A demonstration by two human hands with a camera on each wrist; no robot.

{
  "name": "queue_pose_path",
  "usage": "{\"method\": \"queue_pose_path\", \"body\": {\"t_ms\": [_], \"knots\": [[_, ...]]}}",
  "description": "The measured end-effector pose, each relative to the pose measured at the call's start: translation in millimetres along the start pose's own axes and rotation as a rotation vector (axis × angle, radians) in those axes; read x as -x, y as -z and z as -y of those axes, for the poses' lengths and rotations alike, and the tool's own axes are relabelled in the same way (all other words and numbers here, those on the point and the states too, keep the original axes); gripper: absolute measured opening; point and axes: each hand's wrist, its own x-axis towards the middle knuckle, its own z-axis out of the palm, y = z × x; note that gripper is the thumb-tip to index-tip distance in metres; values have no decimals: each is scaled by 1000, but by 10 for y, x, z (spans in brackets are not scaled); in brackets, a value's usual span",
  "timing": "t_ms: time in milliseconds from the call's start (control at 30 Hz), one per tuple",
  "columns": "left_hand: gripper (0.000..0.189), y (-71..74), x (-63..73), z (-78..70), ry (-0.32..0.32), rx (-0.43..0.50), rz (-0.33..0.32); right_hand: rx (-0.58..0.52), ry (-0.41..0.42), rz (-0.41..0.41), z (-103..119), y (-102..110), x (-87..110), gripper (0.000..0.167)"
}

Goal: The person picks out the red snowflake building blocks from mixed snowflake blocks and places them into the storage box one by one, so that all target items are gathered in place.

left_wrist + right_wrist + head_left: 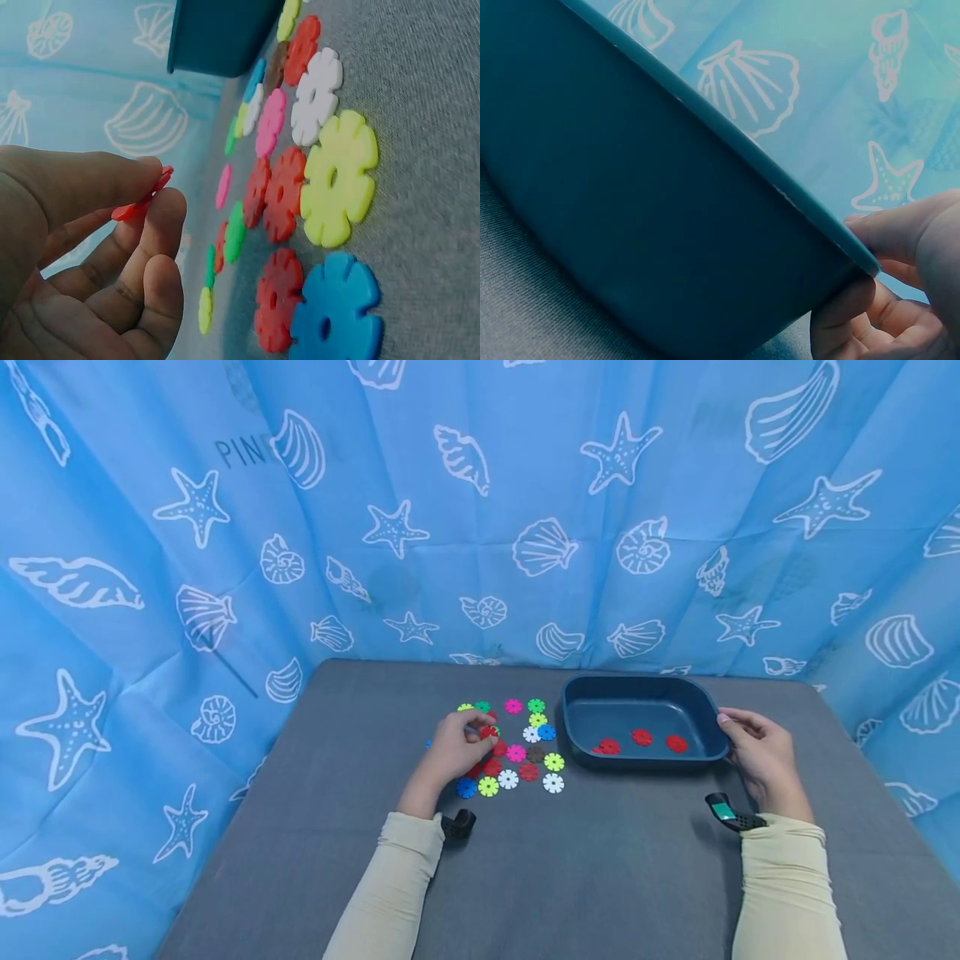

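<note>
Head view: a person's two bare hands work over a grey table (600, 877) in front of a blue curtain (420, 577) printed with white shells and starfish. On the left, the left hand (448, 747) hovers over a loose spread of flat, flower-shaped discs (516, 753) in red, pink, yellow, green, blue, white and brown. Its thumb and index fingertip are closed together, pinching one red disc (129, 213) clear of the table; the other fingers curl loosely, as the left wrist view shows. Just right of the spread stands a dark blue rectangular tray (622, 714) with rounded corners, several red pieces (641, 737) lying flat inside it. At the tray's right end, the right hand (767, 758) grips the rim, its fingers bent around the edge at a corner.
</note>
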Motion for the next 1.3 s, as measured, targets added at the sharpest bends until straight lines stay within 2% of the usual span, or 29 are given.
{"method": "queue_pose_path", "body": {"t_ms": [333, 567, 800, 1067, 1300], "knots": [[30, -75, -12, -101, -20, 49, 34, -46, -6, 5, 1, 4, -2, 34], [32, -142, -59, -159, -40, 132, 63, -69, -7, 4, 7, -5, 8, 40], [27, -173, -74, -223, -3, 191, 92, -60, -9, -5, -1, -16, -2, 38], [30, -268, -119, -318, -31, 265, 111, -65, -2, -7, -4, -8, -14, 34], [32, -342, -135, -382, -35, 318, 124, -31, -9, -3, -3, -9, -3, 43]]}}
